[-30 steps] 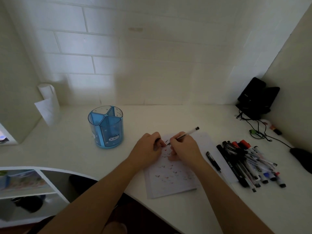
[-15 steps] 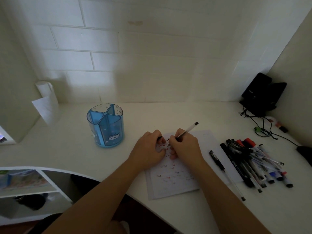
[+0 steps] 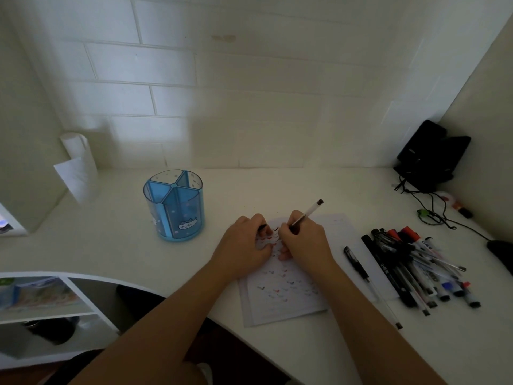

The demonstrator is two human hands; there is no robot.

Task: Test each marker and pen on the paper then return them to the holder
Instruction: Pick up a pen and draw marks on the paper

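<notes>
My right hand [image 3: 304,240] grips a clear-barrelled pen [image 3: 308,212], its tip down on the white paper [image 3: 286,295], which carries several small red and black tick marks. My left hand [image 3: 244,245] rests on the paper's upper left and pinches a small black cap [image 3: 262,227] between its fingertips. The blue divided holder [image 3: 175,204] stands to the left of the hands, with nothing visible in it. A pile of markers and pens [image 3: 416,262] lies to the right, with one black pen [image 3: 369,279] apart from it beside the paper.
A black device [image 3: 433,157] with trailing cables [image 3: 433,215] sits in the back right corner. A rolled paper [image 3: 77,162] leans at the back left. A dark mouse [image 3: 502,257] lies at the right edge. Open shelves [image 3: 50,307] are below the desk's curved front edge.
The pen's top has tipped slightly more upright as my right hand writes at the paper's top. My left hand stays put with the cap.
</notes>
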